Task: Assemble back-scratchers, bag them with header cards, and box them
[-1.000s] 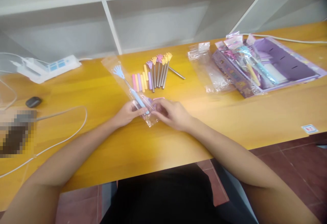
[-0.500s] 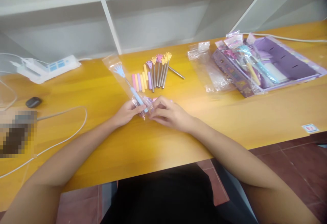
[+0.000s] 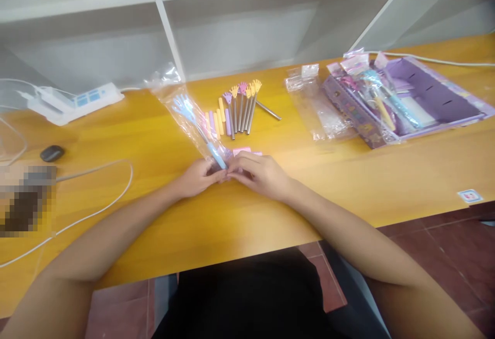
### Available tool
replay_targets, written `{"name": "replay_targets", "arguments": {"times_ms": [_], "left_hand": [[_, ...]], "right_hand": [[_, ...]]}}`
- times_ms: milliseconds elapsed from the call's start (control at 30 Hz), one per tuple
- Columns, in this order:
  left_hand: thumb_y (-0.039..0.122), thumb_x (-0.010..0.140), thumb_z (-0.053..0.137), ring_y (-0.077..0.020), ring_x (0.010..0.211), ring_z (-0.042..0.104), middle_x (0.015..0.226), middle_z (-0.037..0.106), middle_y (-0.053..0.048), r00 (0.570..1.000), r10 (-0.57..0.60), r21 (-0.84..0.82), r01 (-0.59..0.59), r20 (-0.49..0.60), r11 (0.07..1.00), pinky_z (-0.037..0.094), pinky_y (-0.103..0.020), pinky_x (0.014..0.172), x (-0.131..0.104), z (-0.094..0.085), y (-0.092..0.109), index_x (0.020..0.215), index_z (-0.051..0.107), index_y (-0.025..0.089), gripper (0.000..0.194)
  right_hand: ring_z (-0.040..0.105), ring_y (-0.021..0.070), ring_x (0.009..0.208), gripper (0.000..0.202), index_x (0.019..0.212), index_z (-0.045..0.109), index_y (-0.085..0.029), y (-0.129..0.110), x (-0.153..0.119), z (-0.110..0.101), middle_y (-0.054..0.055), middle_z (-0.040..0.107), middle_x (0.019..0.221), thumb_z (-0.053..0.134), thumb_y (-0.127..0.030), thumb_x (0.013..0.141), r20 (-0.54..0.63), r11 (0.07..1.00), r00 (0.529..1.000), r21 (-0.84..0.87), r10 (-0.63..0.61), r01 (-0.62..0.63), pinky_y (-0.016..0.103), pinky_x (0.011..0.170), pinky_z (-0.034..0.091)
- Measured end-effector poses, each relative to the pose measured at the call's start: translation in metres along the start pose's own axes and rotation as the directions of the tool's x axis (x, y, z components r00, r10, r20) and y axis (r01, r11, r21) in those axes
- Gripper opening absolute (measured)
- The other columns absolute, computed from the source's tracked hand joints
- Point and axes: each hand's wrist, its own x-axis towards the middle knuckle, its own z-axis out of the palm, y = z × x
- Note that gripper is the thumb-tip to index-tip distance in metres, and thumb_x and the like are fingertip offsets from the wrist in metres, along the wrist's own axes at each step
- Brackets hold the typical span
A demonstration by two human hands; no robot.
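Note:
A blue back scratcher [image 3: 216, 154] with a hand-shaped head lies inside a clear plastic bag [image 3: 160, 87], slanting up and to the left. My left hand [image 3: 199, 178] is closed around the lower end of the bag and handle. Against it, my right hand [image 3: 259, 173] pinches the bag's bottom end near the handle tip. Pink card pieces [image 3: 242, 151] show just beyond my right fingers, partly hidden. Farther back lie several metal scratcher rods [image 3: 242, 112] with yellow, purple and pink hand heads. Beside them are several pastel handle sleeves [image 3: 217, 121].
A purple box [image 3: 444, 128] with bagged scratchers stands at the right, with clear plastic bags [image 3: 320, 107] beside it. To the left are a white power strip [image 3: 77, 103], a black earbud case [image 3: 52, 153] and a white cable [image 3: 129, 174]. Shelving rises behind the table.
The bag and scratcher have shifted slightly down and right, and the bag's top has puffed open. My hands have drawn together at the bag's lower end.

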Motion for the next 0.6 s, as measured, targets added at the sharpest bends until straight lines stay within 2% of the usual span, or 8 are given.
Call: {"name": "replay_targets", "arguments": {"times_ms": [100, 233, 400, 500, 600], "left_hand": [[0.056, 0.105, 0.062, -0.0195, 0.077, 0.07, 0.085, 0.075, -0.006, 1.0, 0.016, -0.053, -0.016, 0.008, 0.998, 0.054, -0.031, 0.074, -0.0012, 0.0001, -0.0008, 0.098, 0.073, 0.018, 0.04], [0.055, 0.107, 0.059, -0.0199, 0.08, 0.069, 0.086, 0.074, -0.006, 0.999, 0.038, -0.035, -0.037, 0.015, 0.999, 0.054, -0.031, 0.077, -0.0021, -0.0008, -0.0024, 0.096, 0.074, 0.018, 0.041], [0.053, 0.099, 0.072, -0.0207, 0.082, 0.068, 0.092, 0.076, -0.006, 1.0, 0.015, -0.014, -0.015, 0.027, 1.0, 0.054, -0.032, 0.076, -0.0019, -0.0021, -0.005, 0.109, 0.076, 0.018, 0.036], [0.05, 0.094, 0.079, -0.0206, 0.082, 0.068, 0.092, 0.076, -0.004, 1.0, 0.018, 0.065, -0.018, -0.004, 0.998, 0.053, -0.031, 0.075, -0.0014, -0.0017, -0.0053, 0.109, 0.077, 0.019, 0.035], [0.051, 0.094, 0.079, -0.0201, 0.08, 0.068, 0.09, 0.076, -0.003, 1.0, 0.002, 0.075, -0.001, -0.017, 0.997, 0.053, -0.031, 0.074, -0.0009, -0.0007, -0.004, 0.11, 0.077, 0.019, 0.036]], "right_hand": [[0.073, 0.0162, 0.094, 0.016, 0.108, 0.073, -0.02, -0.0003, -0.0006, -0.0004, 0.006, 0.079, 0.107, 0.063, -0.033, 0.111, -0.006, 0.999, 1.0, -0.029, 0.029, -0.029, 0.028, 0.078, 0.054], [0.073, 0.0159, 0.094, 0.015, 0.108, 0.071, -0.019, -0.0005, -0.0007, -0.0004, 0.006, 0.078, 0.108, 0.063, -0.031, 0.111, -0.008, 0.998, 0.999, -0.043, 0.051, -0.051, 0.027, 0.078, 0.053], [0.071, 0.0138, 0.087, 0.01, 0.105, 0.07, -0.02, -0.0003, -0.0012, 0.0011, 0.004, 0.077, 0.105, 0.066, -0.028, 0.109, -0.029, 0.996, 0.998, -0.064, 0.057, -0.059, 0.026, 0.073, 0.049], [0.07, 0.0136, 0.085, 0.012, 0.105, 0.07, -0.019, 0.0003, -0.0017, 0.0016, 0.004, 0.077, 0.104, 0.066, -0.029, 0.109, -0.034, 0.995, 0.997, -0.073, 0.067, -0.07, 0.026, 0.073, 0.049], [0.07, 0.0145, 0.087, 0.013, 0.106, 0.071, -0.019, 0.0011, -0.0022, 0.0019, 0.005, 0.077, 0.104, 0.066, -0.031, 0.109, -0.017, 0.994, 0.997, -0.066, 0.081, -0.082, 0.026, 0.074, 0.049]]}}
